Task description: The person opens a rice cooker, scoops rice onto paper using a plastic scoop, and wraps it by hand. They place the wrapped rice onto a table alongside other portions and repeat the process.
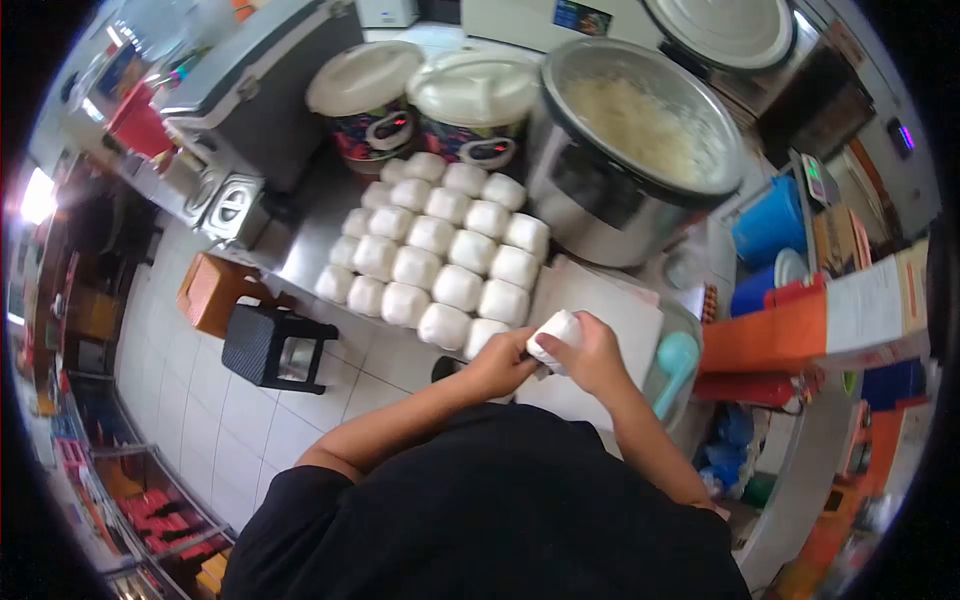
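Observation:
In the head view a small white wrapped packet (556, 328) is held in front of my chest. My right hand (597, 358) is closed around its right side, with the thumb pressed across it. Against its lower left side my left hand (502, 364) is closed too, its fingertips partly hidden. Just beyond my hands, many similar white packets (457, 287) are piled in rows on the metal counter. A stack of white paper sheets (600, 310) lies under and right of my hands.
Behind the paper stands a large metal pot (590, 215) of steaming white rice (640, 125). Two lidded containers (475, 90) are beside it. A teal scoop (677, 360) rests at right. A black stool (272, 347) is on the floor at left.

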Available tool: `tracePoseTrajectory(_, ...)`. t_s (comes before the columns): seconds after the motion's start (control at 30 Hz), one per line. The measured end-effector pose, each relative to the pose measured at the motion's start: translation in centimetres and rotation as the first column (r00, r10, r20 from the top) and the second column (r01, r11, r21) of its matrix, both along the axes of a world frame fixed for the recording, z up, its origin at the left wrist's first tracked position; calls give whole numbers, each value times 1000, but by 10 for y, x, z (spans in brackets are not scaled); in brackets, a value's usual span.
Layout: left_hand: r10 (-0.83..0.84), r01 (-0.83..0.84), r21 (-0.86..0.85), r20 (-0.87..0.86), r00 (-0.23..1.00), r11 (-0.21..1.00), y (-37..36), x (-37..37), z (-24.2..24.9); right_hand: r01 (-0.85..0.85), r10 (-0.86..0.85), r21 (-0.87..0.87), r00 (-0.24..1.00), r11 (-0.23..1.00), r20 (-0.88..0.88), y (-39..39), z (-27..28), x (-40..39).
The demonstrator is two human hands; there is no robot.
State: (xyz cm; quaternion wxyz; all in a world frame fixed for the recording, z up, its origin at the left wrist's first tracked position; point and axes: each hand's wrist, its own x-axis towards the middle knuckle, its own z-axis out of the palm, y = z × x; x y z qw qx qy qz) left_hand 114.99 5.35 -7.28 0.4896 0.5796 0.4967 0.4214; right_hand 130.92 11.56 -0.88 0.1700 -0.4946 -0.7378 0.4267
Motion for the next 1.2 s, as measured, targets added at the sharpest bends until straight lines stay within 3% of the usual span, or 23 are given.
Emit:
tracePoseTrajectory(0.03,19,-18,-47,23,1000,999,-3,-14,3,-26,26,1,1000,1000,-8,3,1,-15)
tracePoseTrajectory(0.1,37,-26,90,-124,992,996,-4,-48,16,-24,-125,-379,923,925,-363,6,2,-44)
tracePoseTrajectory(0.13,53,-42,90,-127,990,995,-6,-67,21,-99,-115,-446,896,890,-429,7,6,-59)
tracePoseTrajectory(0.2,160,-14,494,-255,954,869,-11,-107,26,-211,-103,-509,847,834,-521,3,12,-88)
tracePoseTrajectory(0.23,147,-19,609,-161,976,793,-6,-128,22,-310,-121,-560,789,768,-602,0,16,-102)
tracePoseTrajectory(0.3,203,-42,747,-126,971,664,-1,-167,31,-380,-69,-591,799,711,-597,-3,21,-127)
tracePoseTrajectory(0.37,182,39,856,-154,971,515,3,-202,45,-550,-14,-680,772,485,-635,-5,12,-148)
tracePoseTrajectory(0.4,231,72,878,-203,951,474,2,-217,51,-605,58,-639,746,475,-664,-5,4,-159)
tracePoseTrajectory(0.57,227,138,854,-284,932,502,-14,-270,49,-559,318,-673,829,484,-460,-5,-9,-226)
tracePoseTrajectory(0.63,400,111,686,-539,741,719,-28,-289,45,-458,477,-586,869,669,-134,3,-7,-255)
tracePoseTrajectory(0.67,436,-20,552,-635,637,833,-34,-291,36,-456,475,-584,870,672,-133,0,-21,-266)
tracePoseTrajectory(0.7,437,-19,555,-634,638,832,-42,-297,18,-438,433,-354,896,826,-98,0,-49,-277)
tracePoseTrajectory(0.73,430,-227,414,-507,747,881,-51,-306,-9,-391,384,-91,920,916,-79,-1,-72,-288)
tracePoseTrajectory(0.77,448,-391,222,-358,819,893,-57,-310,-32,-390,384,-85,920,917,-80,-4,-88,-298)
tracePoseTrajectory(0.8,449,-390,227,-358,819,893,-63,-307,-53,-383,386,79,922,920,-21,-11,-102,-306)
tracePoseTrajectory(0.83,421,-416,61,-105,901,907,-72,-302,-73,-376,379,239,925,895,38,-18,-109,-311)
tracePoseTrajectory(0.87,403,-390,-107,162,901,914,-78,-298,-84,-403,376,302,915,864,148,-24,-110,-312)
tracePoseTrajectory(0.9,405,-392,-108,161,900,914,-81,-293,-86,-405,378,301,914,863,148,-24,-113,-312)
tracePoseTrajectory(0.97,452,-449,81,-32,891,890,-79,-277,-89,-480,396,411,876,775,276,-22,-115,-310)
tracePoseTrajectory(1.0,431,-396,180,-238,870,900,-75,-273,-80,-478,394,411,877,776,276,-19,-114,-307)
tracePoseTrajectory(1.03,429,-394,180,-239,871,901,-73,-268,-86,-442,390,489,896,752,211,-14,-112,-304)
tracePoseTrajectory(1.1,487,-396,285,-442,753,873,-67,-259,-102,-392,381,564,913,727,144,-5,-101,-289)
tracePoseTrajectory(1.2,508,-417,290,-455,731,861,-61,-250,-94,-221,297,630,955,744,-16,13,-80,-243)
